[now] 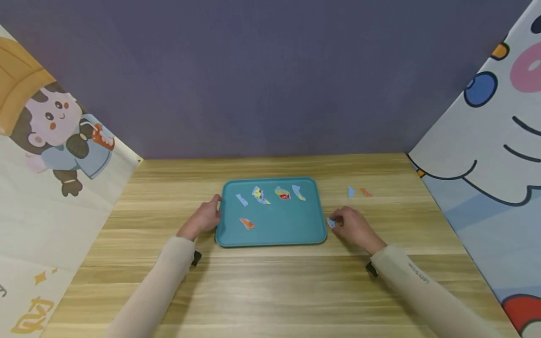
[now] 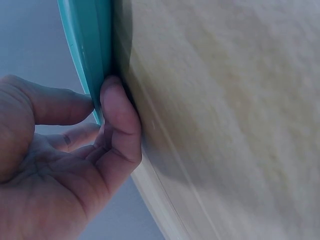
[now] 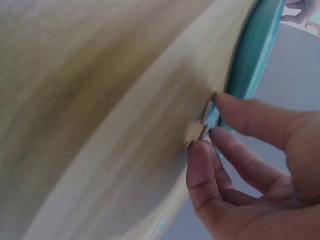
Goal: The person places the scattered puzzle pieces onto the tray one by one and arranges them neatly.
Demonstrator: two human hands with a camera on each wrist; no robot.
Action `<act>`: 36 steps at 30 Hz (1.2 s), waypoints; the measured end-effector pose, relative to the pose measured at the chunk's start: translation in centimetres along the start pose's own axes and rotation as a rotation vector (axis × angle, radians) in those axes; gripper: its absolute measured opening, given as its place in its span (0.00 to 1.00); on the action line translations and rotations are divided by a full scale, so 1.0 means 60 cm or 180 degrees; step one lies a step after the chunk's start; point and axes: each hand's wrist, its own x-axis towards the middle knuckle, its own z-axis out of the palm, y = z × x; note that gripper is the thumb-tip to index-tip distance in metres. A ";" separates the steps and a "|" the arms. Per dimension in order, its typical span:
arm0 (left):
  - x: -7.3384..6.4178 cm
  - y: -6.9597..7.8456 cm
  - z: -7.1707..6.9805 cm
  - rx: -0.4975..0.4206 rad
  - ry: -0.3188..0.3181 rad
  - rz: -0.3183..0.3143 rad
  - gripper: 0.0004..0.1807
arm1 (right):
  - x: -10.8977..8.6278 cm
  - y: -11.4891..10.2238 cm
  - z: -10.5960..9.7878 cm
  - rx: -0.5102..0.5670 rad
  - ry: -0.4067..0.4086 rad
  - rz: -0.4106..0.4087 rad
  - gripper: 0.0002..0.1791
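My left hand [image 1: 204, 217] grips the left rim of a teal tray [image 1: 279, 234], thumb against the rim and fingers curled at its underside in the left wrist view. Several flat, irregular picture pieces lie on the tray, among them an orange piece [image 1: 247, 223], a pale blue strip [image 1: 242, 200] and a yellow and red piece [image 1: 282, 193]. Just beyond the tray's right edge, my right hand [image 1: 353, 226] pinches a light blue picture piece [image 3: 212, 116] between thumb and fingers, close over the wooden table.
Past my right hand, another light blue piece [image 1: 351, 191] and a small orange piece [image 1: 366, 192] lie on the wooden table [image 1: 270, 286]. A dark grey-blue panel [image 1: 270, 80] stands at the back, with cartoon-printed panels on both sides.
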 end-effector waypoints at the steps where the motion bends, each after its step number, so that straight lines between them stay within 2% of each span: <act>1: 0.000 0.000 0.000 0.0001 0.0001 0.0006 0.24 | 0.001 0.000 0.001 0.0004 0.0010 0.0031 0.15; 12: 0.000 -0.005 0.005 -0.0015 -0.0027 -0.0040 0.25 | 0.011 0.003 0.004 0.0070 0.0010 0.0384 0.13; 18: 0.000 -0.005 0.003 -0.0030 -0.0006 -0.0002 0.24 | 0.013 0.003 -0.001 0.0145 0.0111 0.0416 0.13; 25: 0.002 -0.007 0.003 -0.0052 0.0008 0.0027 0.25 | 0.013 -0.006 -0.017 0.0184 0.0276 0.0302 0.12; 31: 0.001 -0.005 0.002 -0.0035 0.0014 0.0043 0.24 | 0.015 -0.034 -0.027 0.0176 0.0496 0.0099 0.11; 36: 0.001 -0.005 0.002 -0.0024 0.0018 0.0030 0.24 | 0.022 -0.066 -0.023 0.0273 0.0401 -0.0036 0.12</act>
